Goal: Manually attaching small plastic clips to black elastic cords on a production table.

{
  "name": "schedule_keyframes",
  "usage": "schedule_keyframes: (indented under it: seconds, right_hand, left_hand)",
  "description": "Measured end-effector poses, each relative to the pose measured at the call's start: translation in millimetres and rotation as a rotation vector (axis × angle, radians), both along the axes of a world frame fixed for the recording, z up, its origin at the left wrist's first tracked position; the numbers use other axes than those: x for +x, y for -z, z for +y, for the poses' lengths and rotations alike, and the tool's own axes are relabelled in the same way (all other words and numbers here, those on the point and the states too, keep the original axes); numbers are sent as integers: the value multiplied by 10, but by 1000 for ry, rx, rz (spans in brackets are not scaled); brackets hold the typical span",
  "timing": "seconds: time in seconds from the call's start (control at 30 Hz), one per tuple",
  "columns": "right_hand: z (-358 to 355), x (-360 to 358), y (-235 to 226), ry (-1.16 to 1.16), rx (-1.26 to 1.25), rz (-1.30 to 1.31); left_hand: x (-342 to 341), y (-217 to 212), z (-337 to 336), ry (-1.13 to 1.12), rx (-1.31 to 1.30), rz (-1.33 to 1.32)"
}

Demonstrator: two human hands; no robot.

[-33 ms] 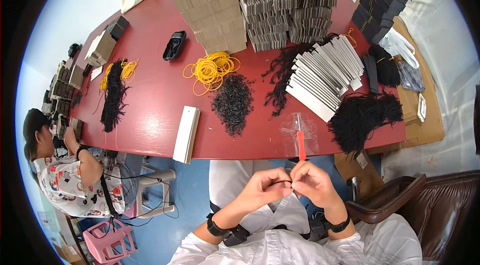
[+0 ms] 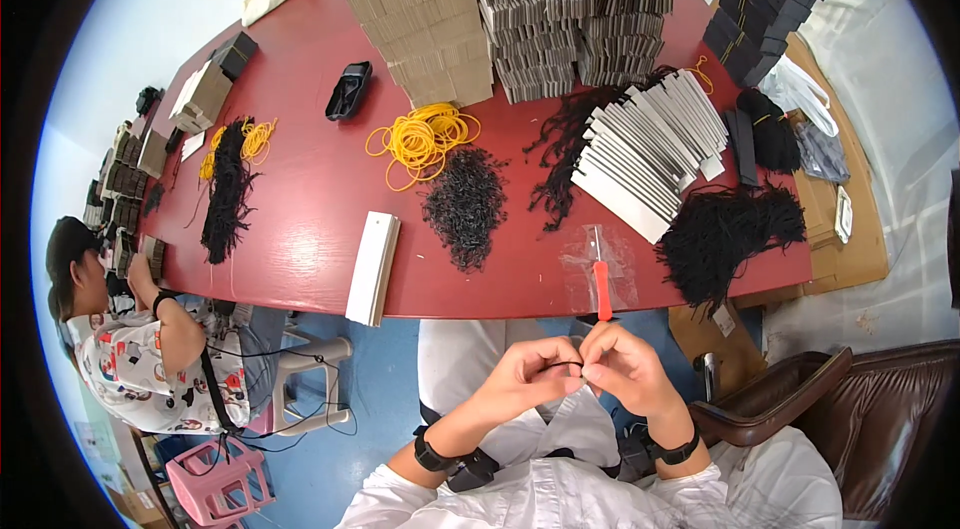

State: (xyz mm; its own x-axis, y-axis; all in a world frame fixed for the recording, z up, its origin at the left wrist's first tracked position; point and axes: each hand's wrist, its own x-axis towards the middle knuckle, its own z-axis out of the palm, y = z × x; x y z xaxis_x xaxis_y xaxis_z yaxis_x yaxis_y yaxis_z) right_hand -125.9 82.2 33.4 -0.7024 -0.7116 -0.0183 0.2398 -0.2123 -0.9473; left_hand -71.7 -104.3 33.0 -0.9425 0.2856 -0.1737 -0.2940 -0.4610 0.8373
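Note:
Just off the table's near edge, my two hands meet above my lap. A short black cord [image 2: 562,364] runs between them, bent in a small arc. My left hand [image 2: 532,369] pinches it between thumb and fingers. The cord's other end goes into the closed fingertips of my right hand [image 2: 622,364]; something small and pale shows at the thumbs, too small to name. Closest to my hands on the table is a knife-like tool with a red handle [image 2: 602,291], lying on clear plastic film [image 2: 622,269]. Beyond it are fanned-out white card strips [image 2: 640,164] and bundled black cords [image 2: 730,234].
On the red table [image 2: 300,229] are a pile of small black pieces [image 2: 465,209], yellow rubber bands [image 2: 425,139], a white card stack [image 2: 372,269] and tall grey card stacks [image 2: 420,19]. A brown leather chair [image 2: 885,429] stands right; another person [image 2: 160,359] sits left.

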Motion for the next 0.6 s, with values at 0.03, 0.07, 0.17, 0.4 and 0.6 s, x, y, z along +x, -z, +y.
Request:
schedule_keyframes:
  seconds: [0.03,0.07,0.17,0.4,0.6]
  right_hand:
    - [5,8,4,2,1,-1]
    - [0,16,8,-8,-4,14]
    - [-30,44,-29,15,-16,45]
    - [-102,114,-133,191,113,316]
    - [-74,78,-117,125,61,60]
  left_hand:
    - [-7,-16,-1,54,110,-30]
    - [1,-12,4,53,108,-31]
    - [20,17,14,53,180,-69]
    - [54,11,-57,-23,8,32]
    - [63,-5,-78,-5,-20,38]
